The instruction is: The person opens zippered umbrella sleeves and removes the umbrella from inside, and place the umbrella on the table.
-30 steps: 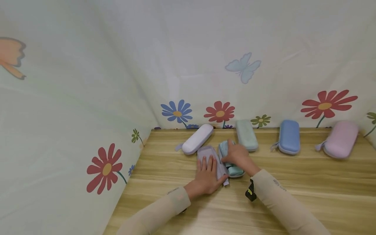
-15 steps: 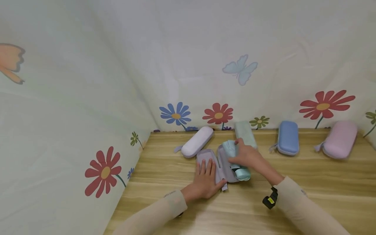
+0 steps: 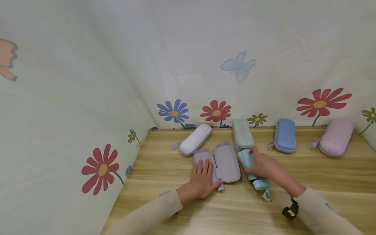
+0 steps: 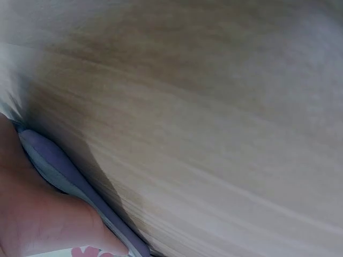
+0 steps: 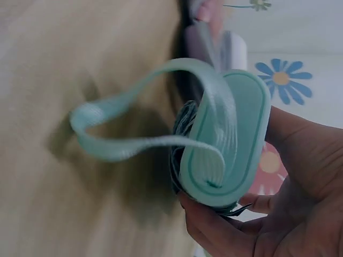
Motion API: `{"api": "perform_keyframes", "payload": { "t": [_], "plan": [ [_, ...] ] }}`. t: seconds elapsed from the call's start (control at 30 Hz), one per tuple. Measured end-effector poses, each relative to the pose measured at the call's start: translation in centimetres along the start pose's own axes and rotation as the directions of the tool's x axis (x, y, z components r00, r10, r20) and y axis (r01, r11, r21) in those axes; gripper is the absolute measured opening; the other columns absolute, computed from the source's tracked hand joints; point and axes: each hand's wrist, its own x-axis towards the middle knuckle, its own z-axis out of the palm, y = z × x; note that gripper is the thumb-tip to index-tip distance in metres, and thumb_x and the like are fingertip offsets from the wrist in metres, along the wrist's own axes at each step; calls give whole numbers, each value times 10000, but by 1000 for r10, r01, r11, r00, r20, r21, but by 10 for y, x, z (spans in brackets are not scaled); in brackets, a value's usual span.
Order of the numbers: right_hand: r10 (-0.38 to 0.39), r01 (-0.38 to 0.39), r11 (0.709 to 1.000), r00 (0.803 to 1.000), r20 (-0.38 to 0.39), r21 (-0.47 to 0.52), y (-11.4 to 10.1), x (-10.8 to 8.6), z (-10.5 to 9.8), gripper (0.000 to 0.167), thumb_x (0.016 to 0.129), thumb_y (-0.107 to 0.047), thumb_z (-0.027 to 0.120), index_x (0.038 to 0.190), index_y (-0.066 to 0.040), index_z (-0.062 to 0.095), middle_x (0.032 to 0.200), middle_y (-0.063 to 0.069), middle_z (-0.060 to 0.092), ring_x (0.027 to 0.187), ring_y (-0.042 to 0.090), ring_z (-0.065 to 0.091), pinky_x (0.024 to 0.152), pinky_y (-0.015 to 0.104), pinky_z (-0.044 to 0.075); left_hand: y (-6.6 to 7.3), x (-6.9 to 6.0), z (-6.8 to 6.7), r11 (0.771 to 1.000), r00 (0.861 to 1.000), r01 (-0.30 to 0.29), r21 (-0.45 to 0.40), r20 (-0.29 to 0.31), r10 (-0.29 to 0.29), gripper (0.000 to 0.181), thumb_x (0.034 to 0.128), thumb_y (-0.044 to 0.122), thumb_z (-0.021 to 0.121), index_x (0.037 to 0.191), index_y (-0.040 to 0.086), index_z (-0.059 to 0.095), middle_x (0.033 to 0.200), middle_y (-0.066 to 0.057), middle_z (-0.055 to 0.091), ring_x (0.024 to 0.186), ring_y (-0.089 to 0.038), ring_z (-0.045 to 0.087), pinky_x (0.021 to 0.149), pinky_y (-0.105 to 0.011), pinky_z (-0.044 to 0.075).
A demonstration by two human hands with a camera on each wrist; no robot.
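Observation:
My left hand (image 3: pixel 201 181) lies with straight fingers on the left half of an unzipped lavender case (image 3: pixel 227 163). The case is spread flat on the table, and its right half is bare inside. In my right hand (image 3: pixel 265 164) I grip a mint-green folded umbrella (image 3: pixel 247 161), just right of the case and apart from it. The right wrist view shows the umbrella's oval handle end (image 5: pixel 249 101) with a looped strap (image 5: pixel 115 144) dangling from it. At the lower left of the left wrist view, part of my left hand rests by the lavender case edge (image 4: pixel 59 160).
Closed zip cases stand along the back of the wooden table (image 3: pixel 164 169): white (image 3: pixel 195 139), pale green (image 3: pixel 243 133), blue (image 3: pixel 285 135) and pink (image 3: pixel 336 137). The pale green one is right behind the umbrella. A flower-printed curtain (image 3: pixel 188 65) borders the back and left.
My right hand has lifted the umbrella out of the lavender case's right half and carried it to the right. The strap now hangs free. My left hand has stayed on the case.

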Motion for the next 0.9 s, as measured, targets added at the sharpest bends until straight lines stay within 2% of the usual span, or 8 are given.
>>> {"api": "perform_keyframes", "payload": {
  "t": [0.2, 0.37, 0.5, 0.73, 0.9],
  "plan": [
    [9, -9, 1000, 1000, 0, -23, -2, 4, 13, 834, 774, -364, 828, 1363, 8, 370, 970, 248, 632, 786, 327, 629, 653, 483, 500, 0, -2, -10, 1000, 999, 3, -30, 40, -1, 977, 976, 772, 234, 1640, 71, 83, 1702, -147, 42, 1545, -410, -29, 1205, -611, -49],
    [5, -5, 1000, 1000, -3, -11, -3, 2, 13, 845, 767, -372, 832, 1361, 14, 372, 981, 270, 619, 821, 347, 633, 674, 498, 509, -1, -1, -14, 1000, 998, 4, -29, 60, -2, 981, 972, 775, 248, 1641, 76, 87, 1704, -139, 38, 1544, -410, -33, 1207, -604, -53],
    [4, -4, 1000, 1000, 6, -1, -1, 0, 15, 838, 777, -374, 827, 1360, 9, 363, 995, 283, 608, 838, 362, 628, 686, 504, 507, 1, -1, -18, 1000, 993, 9, 4, 114, -9, 996, 966, 784, 238, 1640, 71, 64, 1704, -140, 34, 1543, -416, -27, 1208, -601, -49],
    [7, -7, 1000, 999, -35, 7, 0, 2, 14, 877, 789, -389, 820, 1389, 46, 351, 1005, 308, 623, 875, 397, 645, 709, 534, 514, 4, -7, -30, 997, 995, -26, 68, 94, 19, 962, 987, 753, 220, 1634, 49, 121, 1697, -156, 101, 1545, -416, 67, 1218, -597, 44],
    [5, -5, 1000, 999, -53, 0, 1, 4, 14, 914, 781, -410, 824, 1395, 62, 340, 976, 300, 630, 866, 399, 649, 710, 540, 517, 3, -11, -37, 991, 988, -59, 120, 150, 41, 948, 990, 749, 209, 1637, 62, 119, 1702, -145, 66, 1549, -403, 52, 1224, -583, 45]
  ]
}}
